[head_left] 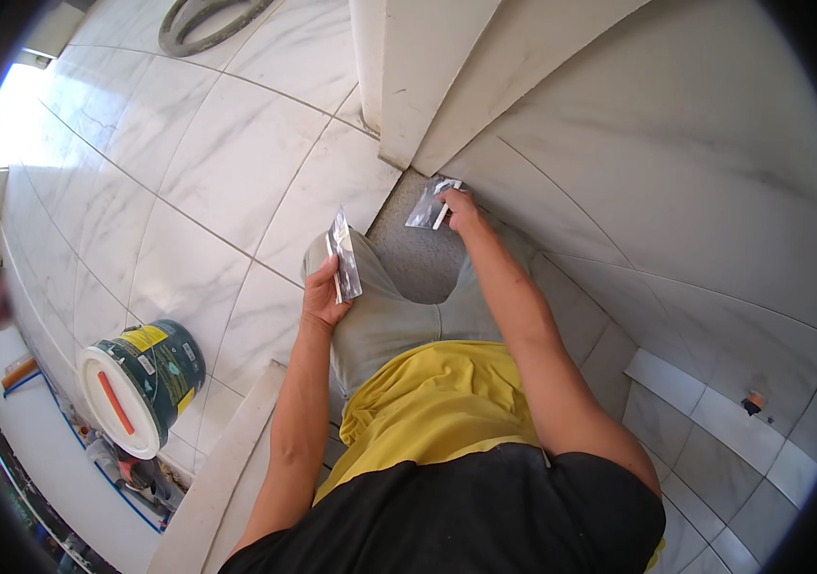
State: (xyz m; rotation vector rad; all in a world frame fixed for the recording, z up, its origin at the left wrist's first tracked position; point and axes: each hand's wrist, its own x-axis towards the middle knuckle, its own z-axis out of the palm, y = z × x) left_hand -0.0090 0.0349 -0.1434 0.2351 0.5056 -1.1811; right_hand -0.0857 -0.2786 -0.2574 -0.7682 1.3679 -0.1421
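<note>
My left hand (325,295) is closed round a flat metal putty scraper (344,263), held upright above my left thigh, with pale smears on its blade. My right hand (461,207) grips a second metal putty scraper (425,205) by its edge, reaching farther forward. That blade is over a strip of rough grey floor (415,251) between my knees, beside the foot of a pale door frame (399,153). Whether the blade touches the floor I cannot tell. The fingertips behind both scrapers are partly hidden.
A dark green bucket (174,359) with a white lid and an orange-red strip on it stands at my left on marble-look tiles (207,201). Tiled wall (676,191) rises close on my right, with a pipe stub (754,403) in it. A coiled hose (207,24) lies far ahead.
</note>
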